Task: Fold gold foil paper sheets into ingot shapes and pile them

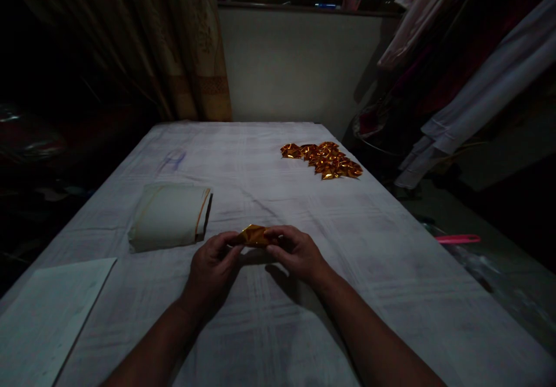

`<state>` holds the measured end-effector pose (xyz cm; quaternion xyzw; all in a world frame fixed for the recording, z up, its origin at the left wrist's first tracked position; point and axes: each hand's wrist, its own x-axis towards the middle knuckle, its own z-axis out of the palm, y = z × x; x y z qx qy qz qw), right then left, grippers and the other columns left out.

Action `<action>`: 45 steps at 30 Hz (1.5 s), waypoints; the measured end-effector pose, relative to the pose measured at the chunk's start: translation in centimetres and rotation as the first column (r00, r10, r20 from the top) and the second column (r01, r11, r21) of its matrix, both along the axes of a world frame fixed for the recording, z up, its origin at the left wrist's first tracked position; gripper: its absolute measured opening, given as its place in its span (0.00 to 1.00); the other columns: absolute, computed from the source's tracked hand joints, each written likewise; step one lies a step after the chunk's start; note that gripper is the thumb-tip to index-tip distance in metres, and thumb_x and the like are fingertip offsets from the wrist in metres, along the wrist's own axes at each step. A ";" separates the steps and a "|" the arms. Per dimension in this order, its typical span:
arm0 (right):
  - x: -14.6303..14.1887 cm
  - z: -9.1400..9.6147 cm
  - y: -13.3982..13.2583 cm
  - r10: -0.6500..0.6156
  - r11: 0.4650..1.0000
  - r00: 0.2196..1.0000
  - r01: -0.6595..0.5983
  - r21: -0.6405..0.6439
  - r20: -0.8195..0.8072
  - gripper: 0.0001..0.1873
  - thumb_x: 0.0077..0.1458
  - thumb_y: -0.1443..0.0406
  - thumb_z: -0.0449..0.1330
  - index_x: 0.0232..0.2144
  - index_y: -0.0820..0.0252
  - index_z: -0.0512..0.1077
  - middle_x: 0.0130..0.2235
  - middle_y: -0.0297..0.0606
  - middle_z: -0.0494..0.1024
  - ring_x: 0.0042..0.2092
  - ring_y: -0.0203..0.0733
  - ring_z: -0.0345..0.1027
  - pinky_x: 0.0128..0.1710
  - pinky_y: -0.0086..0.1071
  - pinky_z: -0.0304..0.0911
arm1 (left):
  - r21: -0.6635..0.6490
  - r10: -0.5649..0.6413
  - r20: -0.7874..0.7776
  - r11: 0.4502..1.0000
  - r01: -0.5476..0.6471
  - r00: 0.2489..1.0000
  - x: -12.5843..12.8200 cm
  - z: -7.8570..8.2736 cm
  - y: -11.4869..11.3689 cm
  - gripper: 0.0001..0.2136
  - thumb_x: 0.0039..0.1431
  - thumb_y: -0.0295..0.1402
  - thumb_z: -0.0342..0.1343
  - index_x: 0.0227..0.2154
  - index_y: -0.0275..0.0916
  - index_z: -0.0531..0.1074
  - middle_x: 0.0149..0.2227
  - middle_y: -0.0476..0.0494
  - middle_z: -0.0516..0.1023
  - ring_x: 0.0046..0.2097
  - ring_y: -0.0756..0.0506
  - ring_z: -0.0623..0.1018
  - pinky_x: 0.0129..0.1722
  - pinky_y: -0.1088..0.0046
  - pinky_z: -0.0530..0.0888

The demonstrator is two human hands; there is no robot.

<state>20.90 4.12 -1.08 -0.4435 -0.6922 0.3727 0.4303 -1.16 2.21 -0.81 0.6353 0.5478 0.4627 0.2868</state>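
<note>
Between my two hands is a small piece of folded gold foil paper [252,234], shiny and pointed along its top. My left hand [216,258] pinches its left end with thumb and fingers. On the right end, my right hand [296,250] grips it the same way. Both hands are just above the cloth-covered table [269,317]. Farther back on the right lies a pile of similar folded gold foil pieces [328,160]. A thick greyish stack of paper [167,216] with an orange line near its edge lies left of my left hand.
A white sheet [52,311] lies at the table's near left. Beyond the far edge are a pale wall [299,62] and a curtain [191,45]. Clothes [478,91] hang at the right, over a pink-handled object [458,239] beside the table.
</note>
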 end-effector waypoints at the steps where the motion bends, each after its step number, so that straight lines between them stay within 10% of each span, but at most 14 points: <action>1: 0.0 0.0 0.0 0.007 1.000 1.000 -0.008 0.023 0.022 0.16 0.51 0.66 0.66 0.45 0.52 0.78 0.45 0.39 0.82 0.46 0.44 0.76 0.47 0.39 0.71 | -0.029 0.010 0.027 1.000 -0.010 1.000 0.1 0.1 0.0 0.11 0.57 0.39 0.59 0.40 0.42 0.77 0.37 0.46 0.83 0.38 0.45 0.82 0.41 0.67 0.79; 6: 0.2 -0.4 0.2 0.014 0.988 0.996 -0.028 0.153 0.088 0.17 0.52 0.69 0.65 0.44 0.50 0.79 0.47 0.39 0.82 0.51 0.46 0.74 0.52 0.43 0.69 | -0.072 0.035 0.082 0.997 -0.029 0.996 0.4 0.7 -0.3 0.21 0.57 0.39 0.60 0.53 0.43 0.73 0.39 0.45 0.83 0.38 0.45 0.82 0.38 0.68 0.80; 17: -0.1 -0.1 0.1 -0.043 0.991 0.997 0.034 0.129 0.065 0.10 0.55 0.68 0.62 0.38 0.51 0.80 0.39 0.37 0.83 0.42 0.42 0.77 0.44 0.37 0.72 | 0.107 -0.009 -0.084 0.994 0.018 0.996 0.1 1.0 -0.2 0.07 0.60 0.38 0.59 0.36 0.44 0.79 0.35 0.47 0.82 0.37 0.45 0.80 0.40 0.67 0.79; 35: -0.2 0.3 -0.3 -0.157 0.987 0.984 0.153 0.059 0.082 0.25 0.51 0.67 0.62 0.53 0.51 0.74 0.41 0.36 0.82 0.37 0.41 0.75 0.40 0.35 0.71 | 0.037 -0.014 -0.139 0.999 0.019 0.990 -0.1 0.5 -0.2 0.09 0.60 0.39 0.57 0.37 0.43 0.78 0.37 0.46 0.82 0.38 0.44 0.81 0.40 0.68 0.77; 45: 0.0 0.2 -0.2 -0.140 0.990 0.985 0.139 0.019 0.102 0.16 0.52 0.68 0.64 0.43 0.49 0.80 0.40 0.36 0.84 0.38 0.43 0.77 0.42 0.36 0.71 | 0.054 -0.011 -0.208 0.998 0.023 0.978 -0.3 0.7 0.0 0.09 0.60 0.40 0.56 0.36 0.44 0.78 0.35 0.46 0.81 0.36 0.44 0.80 0.38 0.67 0.76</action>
